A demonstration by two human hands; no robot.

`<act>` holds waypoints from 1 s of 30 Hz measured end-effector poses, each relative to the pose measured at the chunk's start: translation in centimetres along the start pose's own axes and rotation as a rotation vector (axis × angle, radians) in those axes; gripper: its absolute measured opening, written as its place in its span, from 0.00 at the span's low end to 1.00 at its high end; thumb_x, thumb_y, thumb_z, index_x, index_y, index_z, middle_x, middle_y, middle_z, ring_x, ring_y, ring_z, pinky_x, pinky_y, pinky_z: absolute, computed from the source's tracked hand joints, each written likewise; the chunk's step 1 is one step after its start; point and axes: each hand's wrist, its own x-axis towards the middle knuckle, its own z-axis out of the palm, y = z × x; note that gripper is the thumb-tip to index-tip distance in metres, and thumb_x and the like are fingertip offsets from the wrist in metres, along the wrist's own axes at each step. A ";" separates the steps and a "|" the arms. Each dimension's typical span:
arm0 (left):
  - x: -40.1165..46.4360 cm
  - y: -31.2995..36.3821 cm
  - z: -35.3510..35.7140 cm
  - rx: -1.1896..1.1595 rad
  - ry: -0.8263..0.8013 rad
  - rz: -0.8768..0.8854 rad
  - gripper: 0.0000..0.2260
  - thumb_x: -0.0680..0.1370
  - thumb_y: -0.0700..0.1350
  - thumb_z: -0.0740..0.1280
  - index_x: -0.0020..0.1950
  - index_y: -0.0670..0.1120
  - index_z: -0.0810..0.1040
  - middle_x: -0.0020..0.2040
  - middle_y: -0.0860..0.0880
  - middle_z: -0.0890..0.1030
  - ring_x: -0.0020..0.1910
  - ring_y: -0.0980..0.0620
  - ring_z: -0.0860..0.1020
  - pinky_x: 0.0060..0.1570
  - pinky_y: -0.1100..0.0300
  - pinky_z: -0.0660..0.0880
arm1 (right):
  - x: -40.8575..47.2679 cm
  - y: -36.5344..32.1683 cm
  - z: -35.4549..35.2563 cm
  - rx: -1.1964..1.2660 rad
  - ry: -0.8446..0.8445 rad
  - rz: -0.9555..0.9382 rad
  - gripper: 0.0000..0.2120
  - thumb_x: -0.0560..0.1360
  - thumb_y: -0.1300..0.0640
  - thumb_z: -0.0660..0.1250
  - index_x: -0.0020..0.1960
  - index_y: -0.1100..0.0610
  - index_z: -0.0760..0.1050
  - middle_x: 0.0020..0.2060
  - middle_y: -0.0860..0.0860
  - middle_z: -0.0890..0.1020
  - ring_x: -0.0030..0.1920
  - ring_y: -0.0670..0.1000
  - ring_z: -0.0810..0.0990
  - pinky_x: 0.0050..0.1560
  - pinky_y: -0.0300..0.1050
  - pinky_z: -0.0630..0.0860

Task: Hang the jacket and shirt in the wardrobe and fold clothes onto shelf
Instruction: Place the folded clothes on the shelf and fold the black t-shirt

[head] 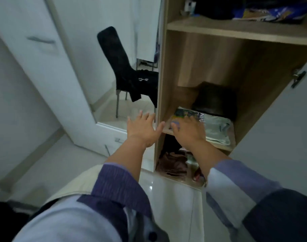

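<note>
A folded pale green shirt (217, 128) with a colourful print lies on the wooden wardrobe shelf (224, 148). My right hand (189, 131) rests flat on its front left corner, fingers spread. My left hand (143, 128) hovers open just left of the wardrobe's side panel (160, 95), holding nothing. A dark folded garment (215, 99) sits behind the pale shirt on the same shelf. A black garment with a small white logo (144, 84) is draped over a black chair (114, 55) to the left.
The upper shelf (236, 29) holds dark items and a blue printed bag (275, 12). Brownish clothes (173, 165) fill the compartment below. An open white wardrobe door (278, 130) stands at the right. A white door (35, 67) and tiled floor (170, 198) lie left and below.
</note>
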 end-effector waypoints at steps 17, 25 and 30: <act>-34.0 -18.1 -4.3 0.015 0.211 -0.800 0.28 0.79 0.64 0.48 0.74 0.51 0.64 0.75 0.51 0.64 0.78 0.52 0.51 0.75 0.43 0.47 | -18.9 -25.0 0.9 0.034 -0.001 -0.779 0.22 0.80 0.44 0.50 0.68 0.52 0.70 0.63 0.56 0.77 0.65 0.58 0.71 0.66 0.55 0.64; -46.2 -26.2 -4.3 -0.046 0.257 -1.006 0.27 0.79 0.64 0.50 0.72 0.52 0.66 0.74 0.51 0.66 0.78 0.50 0.52 0.75 0.42 0.49 | -28.1 -36.5 3.1 0.030 -0.020 -0.978 0.21 0.81 0.45 0.50 0.68 0.54 0.69 0.59 0.57 0.78 0.60 0.59 0.75 0.56 0.51 0.69; -51.6 -32.3 -3.5 -0.054 0.215 -1.066 0.27 0.79 0.64 0.49 0.72 0.52 0.66 0.74 0.50 0.67 0.77 0.50 0.53 0.73 0.43 0.51 | -32.4 -43.0 5.4 0.057 -0.080 -1.054 0.19 0.80 0.47 0.53 0.68 0.51 0.69 0.58 0.55 0.79 0.60 0.58 0.75 0.56 0.51 0.69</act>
